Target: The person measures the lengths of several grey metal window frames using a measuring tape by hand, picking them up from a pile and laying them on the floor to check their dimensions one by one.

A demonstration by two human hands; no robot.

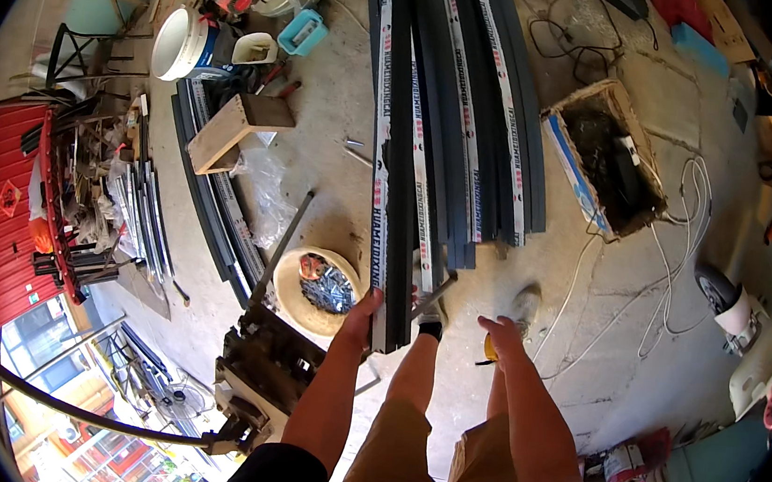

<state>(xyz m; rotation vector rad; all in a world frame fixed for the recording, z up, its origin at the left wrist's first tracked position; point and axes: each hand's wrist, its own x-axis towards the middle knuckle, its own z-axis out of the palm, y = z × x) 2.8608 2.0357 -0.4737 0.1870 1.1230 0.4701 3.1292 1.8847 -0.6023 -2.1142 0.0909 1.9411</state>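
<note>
The left hand [361, 319] has its grip closed around the near end of a long dark strip [383, 156] faced with white printed film; whether a second strip beside it is also inside that grip, I cannot tell. The strip lies in the upper middle of the view, its near end pointing to six o'clock and its long axis running up toward twelve, leaning slightly to eleven, until it leaves the top edge. More dark strips [473, 128] lie to its one o'clock side, fanned out roughly along the same axis, their near ends stopping farther from the person. A short grey bar [437, 295] slants just beside the held end, at three o'clock. The right hand [502, 338] is well apart from the strip, fingertips toward ten o'clock; a small yellow object [490, 348] shows beneath its fingers, though I cannot tell whether the grip is shut on it. From the left hand, a round tub [285, 292] of small metal pieces sits near at ten o'clock, a dark machine [265, 360] stands at eight, and a wooden box [224, 130] lies farther off at eleven. From the right hand, a cardboard box [570, 171] stands at one o'clock and a white cable [666, 287] loops at two.
</note>
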